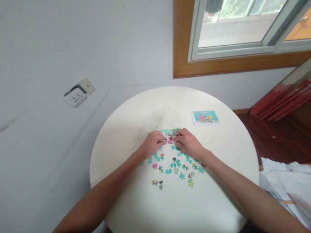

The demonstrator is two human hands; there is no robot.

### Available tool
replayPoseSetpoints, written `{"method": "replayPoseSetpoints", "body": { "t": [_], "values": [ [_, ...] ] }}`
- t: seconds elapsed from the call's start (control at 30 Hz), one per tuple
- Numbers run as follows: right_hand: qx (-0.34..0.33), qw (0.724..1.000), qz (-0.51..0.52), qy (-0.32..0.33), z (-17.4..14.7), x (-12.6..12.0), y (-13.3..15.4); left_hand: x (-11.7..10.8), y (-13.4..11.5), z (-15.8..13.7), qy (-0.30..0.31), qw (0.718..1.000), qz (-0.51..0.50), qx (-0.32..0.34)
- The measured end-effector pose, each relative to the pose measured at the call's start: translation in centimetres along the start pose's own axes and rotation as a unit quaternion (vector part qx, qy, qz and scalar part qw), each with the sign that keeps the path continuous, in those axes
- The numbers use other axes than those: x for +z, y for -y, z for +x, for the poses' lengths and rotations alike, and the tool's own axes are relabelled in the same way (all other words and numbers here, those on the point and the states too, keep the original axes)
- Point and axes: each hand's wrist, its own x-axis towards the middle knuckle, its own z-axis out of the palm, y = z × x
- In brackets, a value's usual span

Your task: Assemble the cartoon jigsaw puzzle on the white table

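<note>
On a round white table [126, 129], a partly joined jigsaw puzzle [166, 131] with a teal top edge lies between my hands. My left hand [152, 143] is closed in a pinch on a small puzzle piece [163, 140], seen edge-on and pale. From the other side, my right hand [186, 141] has its fingertips drawn together at a pink puzzle piece [170, 141] at the lower edge of the joined part. Loose teal puzzle pieces [168, 171] and multicoloured ones [190, 183] are scattered nearer to me. My fingers and wrists hide some of them.
A picture card [206, 117] with a pink and a yellow cartoon figure lies at the table's back right. Behind the table is a white wall with a socket [75, 97] and a wood-framed window [181, 69]. White papers [286, 181] lie to the right, below a red curtain [282, 100].
</note>
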Motion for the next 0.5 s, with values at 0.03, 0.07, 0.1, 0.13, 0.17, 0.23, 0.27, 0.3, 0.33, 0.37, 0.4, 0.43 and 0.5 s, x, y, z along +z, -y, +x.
{"method": "replayPoseSetpoints", "body": {
  "t": [0.03, 0.07, 0.1, 0.13, 0.17, 0.23, 0.27, 0.3, 0.33, 0.37, 0.4, 0.43, 0.5],
  "values": [
    [-0.005, 1.0, 0.0, 0.006, -0.02, 0.03, -0.02, 0.01, 0.1, -0.02, 0.004, 1.0, 0.006, 0.0],
    [-0.009, 1.0, 0.0, 0.012, -0.04, 0.07, -0.06, 0.04, 0.18, -0.02, 0.008, 1.0, 0.013, -0.001],
    [-0.011, 1.0, 0.001, 0.017, -0.06, 0.11, -0.1, 0.09, 0.23, -0.01, 0.011, 1.0, 0.018, -0.003],
    [-0.014, 1.0, 0.001, 0.022, -0.07, 0.15, -0.14, 0.16, 0.28, 0.03, 0.013, 1.0, 0.022, -0.004],
    [-0.015, 1.0, 0.002, 0.028, -0.08, 0.18, -0.17, 0.24, 0.31, 0.06, 0.015, 1.0, 0.023, -0.005],
    [-0.014, 0.999, 0.002, 0.035, -0.07, 0.19, -0.2, 0.4, 0.37, 0.14, 0.016, 1.0, 0.02, -0.002],
    [-0.013, 0.999, 0.002, 0.037, -0.05, 0.19, -0.2, 0.48, 0.4, 0.17, 0.016, 1.0, 0.017, -0.001],
    [-0.012, 0.999, 0.002, 0.039, -0.04, 0.18, -0.21, 0.55, 0.42, 0.19, 0.016, 1.0, 0.014, 0.0],
    [-0.011, 0.999, 0.002, 0.04, -0.03, 0.19, -0.21, 0.6, 0.43, 0.2, 0.016, 1.0, 0.011, 0.0],
    [-0.011, 0.999, 0.002, 0.04, -0.02, 0.21, -0.21, 0.62, 0.42, 0.21, 0.016, 1.0, 0.009, 0.0],
    [-0.01, 0.999, 0.001, 0.038, -0.03, 0.23, -0.2, 0.63, 0.4, 0.21, 0.015, 1.0, 0.007, -0.001],
    [-0.01, 0.999, 0.001, 0.037, -0.05, 0.25, -0.18, 0.63, 0.37, 0.21, 0.014, 1.0, 0.005, -0.002],
    [-0.01, 0.999, -0.001, 0.034, -0.08, 0.29, -0.12, 0.58, 0.26, 0.2, 0.013, 1.0, 0.002, 0.0]
  ]
}}
